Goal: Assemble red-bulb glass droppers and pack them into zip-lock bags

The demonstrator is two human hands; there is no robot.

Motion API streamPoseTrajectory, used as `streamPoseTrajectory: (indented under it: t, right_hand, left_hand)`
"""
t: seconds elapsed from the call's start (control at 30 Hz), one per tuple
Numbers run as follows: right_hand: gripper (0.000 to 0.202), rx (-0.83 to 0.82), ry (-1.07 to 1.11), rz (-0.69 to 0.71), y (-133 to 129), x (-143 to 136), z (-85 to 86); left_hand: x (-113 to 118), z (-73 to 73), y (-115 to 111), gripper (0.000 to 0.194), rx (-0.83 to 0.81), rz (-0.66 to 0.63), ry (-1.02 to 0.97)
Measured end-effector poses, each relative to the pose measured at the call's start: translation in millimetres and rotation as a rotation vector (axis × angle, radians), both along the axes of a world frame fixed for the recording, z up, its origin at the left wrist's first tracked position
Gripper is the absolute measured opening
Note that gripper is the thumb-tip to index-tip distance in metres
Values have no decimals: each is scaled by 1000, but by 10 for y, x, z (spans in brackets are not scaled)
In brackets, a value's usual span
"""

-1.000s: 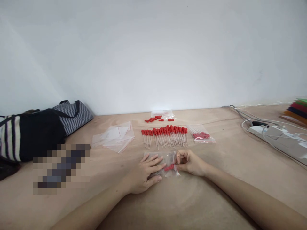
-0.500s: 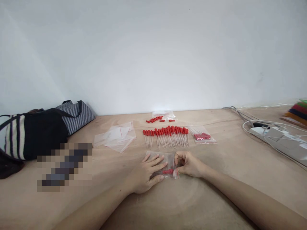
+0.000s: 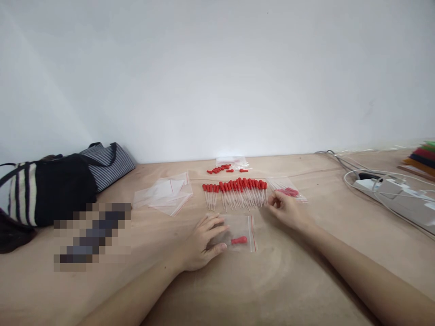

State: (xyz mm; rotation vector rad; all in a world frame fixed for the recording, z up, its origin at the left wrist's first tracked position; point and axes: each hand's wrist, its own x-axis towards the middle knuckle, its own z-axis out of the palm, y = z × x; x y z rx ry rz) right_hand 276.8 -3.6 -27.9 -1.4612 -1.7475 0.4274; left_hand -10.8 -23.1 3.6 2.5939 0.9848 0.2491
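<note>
My left hand [image 3: 205,242] lies spread over a clear zip bag [image 3: 238,226], pressing its left part to the table. Inside that bag is a dropper with a red rubber bulb [image 3: 239,240]; its stem runs toward my left hand and is hard to see. My right hand [image 3: 280,206] is curled, thumb and fingertips close together, by the right end of a row of red-bulbed droppers [image 3: 243,192]. Whether anything is between those fingertips is hidden. Just behind the right hand lies a filled zip bag [image 3: 290,190] of droppers, partly covered by it.
Flat zip bags [image 3: 168,192] overlap at left. Loose red bulbs [image 3: 219,169] and a bag of clear tubes [image 3: 234,162] lie near the wall. Cloth bags [image 3: 64,185] stand far left; a white power strip [image 3: 394,199] with cables is at right.
My right hand has left the edge of the zip bag and moved up and right to the end of the dropper row. My left hand stays on the bag, shifted slightly left.
</note>
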Motion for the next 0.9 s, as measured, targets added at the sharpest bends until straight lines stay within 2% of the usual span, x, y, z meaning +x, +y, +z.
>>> streamPoseTrajectory:
  t: [0.13, 0.27, 0.4, 0.5, 0.7, 0.9]
  right_hand:
    - [9, -7, -170, -272, 158, 87, -17]
    - [24, -100, -188, -397, 313, 1, 53]
    - [39, -278, -175, -417, 543, -81, 161]
    - [42, -362, -162, -445, 703, -74, 203]
    - [20, -477, -89, -462, 860, -65, 232]
    - [14, -507, 105, -443, 899, -81, 265]
  left_hand:
    - [4, -14, 5, 39, -10, -21, 19]
    - [40, -30, 8, 39, 13, -17, 17]
    - [48, -37, 3, 38, 20, -21, 1]
    - [45, -47, -1, 38, 26, -25, 7]
    - [43, -68, 10, 39, 45, -29, 11]
    - [52, -52, 8, 39, 36, -29, 7]
